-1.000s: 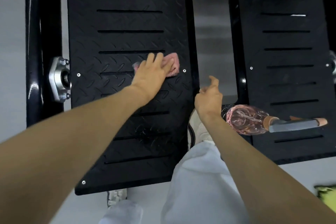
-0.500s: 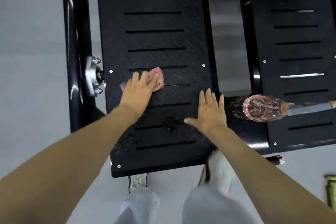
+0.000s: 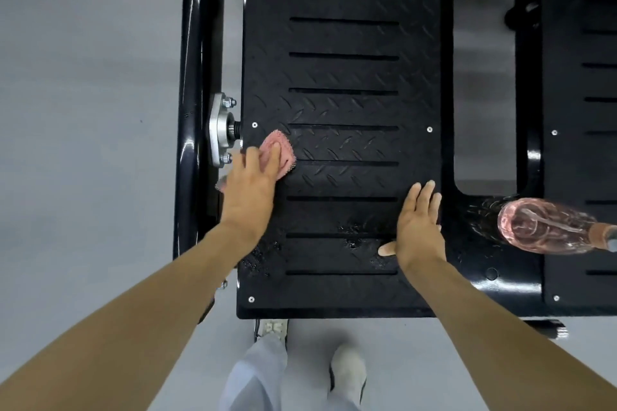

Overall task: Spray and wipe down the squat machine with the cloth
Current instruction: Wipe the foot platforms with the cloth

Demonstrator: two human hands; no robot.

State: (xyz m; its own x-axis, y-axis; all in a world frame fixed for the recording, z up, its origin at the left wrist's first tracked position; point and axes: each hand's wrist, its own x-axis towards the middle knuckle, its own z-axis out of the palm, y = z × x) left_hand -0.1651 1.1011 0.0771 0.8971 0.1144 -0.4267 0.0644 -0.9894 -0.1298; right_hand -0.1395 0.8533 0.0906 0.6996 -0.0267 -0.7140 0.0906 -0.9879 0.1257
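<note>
Pink cloth (image 3: pixel 278 152) on the left footplate (image 3: pixel 344 73) of the squat machine. The cloth lies bunched at the plate's left edge, about halfway along its length, just beside the silver bearing flange (image 3: pixel 218 130) bolted to the black frame tube (image 3: pixel 193 77). The plate's long axis runs straight away from the person; its narrow slots run across it.

Half a second earlier the cloth sat further in from this left edge, and a second earlier it lay near the plate's right edge, so it has travelled across the plate from right to left. The right hand, lifted clear of the plate a second ago, now lies flat on it.

The left hand (image 3: pixel 248 193) presses down on the cloth with straight, flattened fingers, covering its near half; the far half shows beyond the fingertips. The right hand (image 3: pixel 419 227) rests palm down at the plate's right edge, nearer the person than the cloth, fingers extended and close together, thumb spread to the left; it holds nothing. Wet droplets glisten on the plate between the two hands.

The spray bottle (image 3: pixel 541 227) lies on its side to the right of the plate, long axis crosswise, base toward the plate and neck pointing away, cut off by the picture edge. A second footplate (image 3: pixel 581 110) stands beyond it. Two shoes (image 3: pixel 347 367) stand on the grey floor (image 3: pixel 83 110) at the plate's near end.
</note>
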